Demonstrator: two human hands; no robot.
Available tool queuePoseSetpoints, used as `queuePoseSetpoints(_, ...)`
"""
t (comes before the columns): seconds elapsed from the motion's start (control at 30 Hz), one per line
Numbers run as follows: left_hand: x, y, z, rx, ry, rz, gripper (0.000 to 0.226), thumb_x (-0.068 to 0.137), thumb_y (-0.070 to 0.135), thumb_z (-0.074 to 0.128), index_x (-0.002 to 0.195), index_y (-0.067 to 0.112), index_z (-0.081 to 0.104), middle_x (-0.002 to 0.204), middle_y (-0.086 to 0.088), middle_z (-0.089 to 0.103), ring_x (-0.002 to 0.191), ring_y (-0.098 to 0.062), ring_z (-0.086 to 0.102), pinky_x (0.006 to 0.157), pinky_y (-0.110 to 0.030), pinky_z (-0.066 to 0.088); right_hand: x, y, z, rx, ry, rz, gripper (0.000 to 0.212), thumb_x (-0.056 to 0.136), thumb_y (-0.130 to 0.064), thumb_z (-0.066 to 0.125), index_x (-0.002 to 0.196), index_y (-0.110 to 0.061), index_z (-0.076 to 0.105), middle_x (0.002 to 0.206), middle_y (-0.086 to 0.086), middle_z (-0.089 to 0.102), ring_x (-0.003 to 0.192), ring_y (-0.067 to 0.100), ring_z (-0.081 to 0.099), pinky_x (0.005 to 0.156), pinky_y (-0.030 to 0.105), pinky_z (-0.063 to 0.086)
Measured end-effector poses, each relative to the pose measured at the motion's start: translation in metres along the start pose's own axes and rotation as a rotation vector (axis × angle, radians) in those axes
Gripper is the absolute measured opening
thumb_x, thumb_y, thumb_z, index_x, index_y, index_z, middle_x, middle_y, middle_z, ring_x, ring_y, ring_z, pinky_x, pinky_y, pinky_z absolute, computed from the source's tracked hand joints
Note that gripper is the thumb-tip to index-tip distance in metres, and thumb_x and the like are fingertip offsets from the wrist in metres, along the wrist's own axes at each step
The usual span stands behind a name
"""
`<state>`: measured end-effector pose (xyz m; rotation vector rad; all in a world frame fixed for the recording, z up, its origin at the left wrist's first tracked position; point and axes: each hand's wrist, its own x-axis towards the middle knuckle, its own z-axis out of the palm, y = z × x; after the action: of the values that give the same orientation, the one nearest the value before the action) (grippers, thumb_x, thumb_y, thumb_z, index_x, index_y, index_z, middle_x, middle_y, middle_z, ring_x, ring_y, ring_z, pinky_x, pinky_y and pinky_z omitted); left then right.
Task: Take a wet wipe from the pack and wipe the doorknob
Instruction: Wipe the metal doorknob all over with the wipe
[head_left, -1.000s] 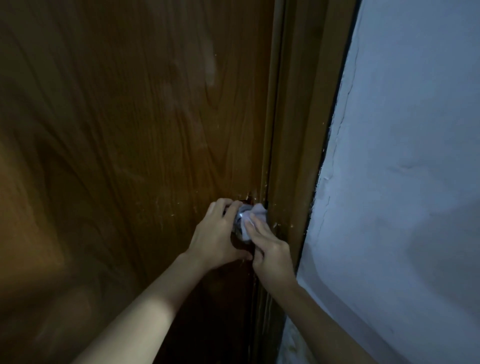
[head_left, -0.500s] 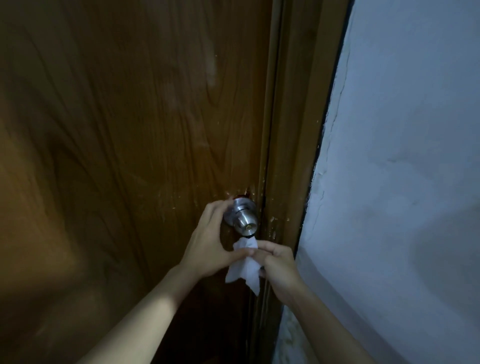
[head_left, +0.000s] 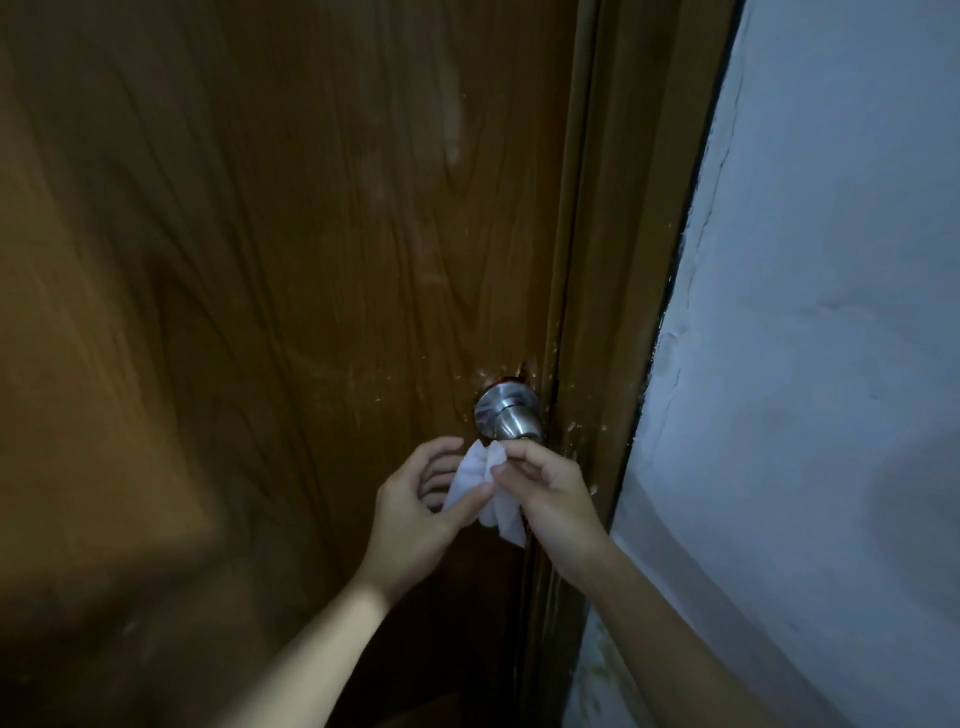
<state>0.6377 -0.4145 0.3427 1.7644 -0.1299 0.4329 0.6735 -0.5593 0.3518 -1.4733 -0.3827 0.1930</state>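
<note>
A round silver doorknob (head_left: 510, 417) sticks out of the brown wooden door (head_left: 291, 291) near its right edge. Just below the knob hangs a crumpled white wet wipe (head_left: 485, 486). My right hand (head_left: 551, 501) pinches the wipe's upper part between thumb and fingers, its knuckles almost touching the knob's underside. My left hand (head_left: 415, 512) grips the wipe's lower left edge with thumb and forefinger, the other fingers curled behind it. The wet wipe pack is not in view.
The wooden door frame (head_left: 618, 291) runs down to the right of the knob. A pale, cracked plaster wall (head_left: 810, 364) fills the right side. The scene is dim.
Both hands came off the knob and dropped below it, taking the wipe along. The knob, covered a second ago, now shows bare. The left hand has moved its grip onto the wipe.
</note>
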Motion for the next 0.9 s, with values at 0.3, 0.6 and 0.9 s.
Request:
queuePoseSetpoints(0.3,0.004,-0.003,0.009,0.061,0.362,0.036,0.041,0.069,0.029,0.075,0.102,0.028,0.052,0.105,0.003,0.056,0.097,-0.009,0.056,0.078,-0.026,0.046,0.002,-0.008,0.008,0.095,0.24,-0.033,0.023,0.09,-0.009,0.053,0.099,-0.029,0.062,0.099,0.005,0.069,0.097,0.014,0.063,0.086,0.028,0.051)
queuePoseSetpoints(0.6,0.004,0.0,0.015,0.247,0.165,0.292,0.029,0.082,0.026,0.061,0.111,0.028,0.056,0.101,0.018,0.061,0.092,0.005,0.06,0.074,-0.008,0.047,0.008,-0.013,0.015,0.0,0.145,-0.178,0.017,0.08,-0.003,0.066,0.092,-0.015,0.068,0.087,-0.001,0.071,0.083,0.009,0.069,0.067,0.019,0.054)
queuePoseSetpoints(0.9,0.037,0.005,-0.001,0.245,-0.077,0.153,0.02,0.087,0.024,0.044,0.093,0.031,0.061,0.093,0.009,0.063,0.091,-0.003,0.057,0.075,-0.023,0.046,0.022,-0.007,-0.007,-0.123,0.599,-0.22,0.025,0.08,-0.001,0.064,0.079,-0.026,0.068,0.079,0.004,0.064,0.069,0.011,0.058,0.053,0.009,0.046)
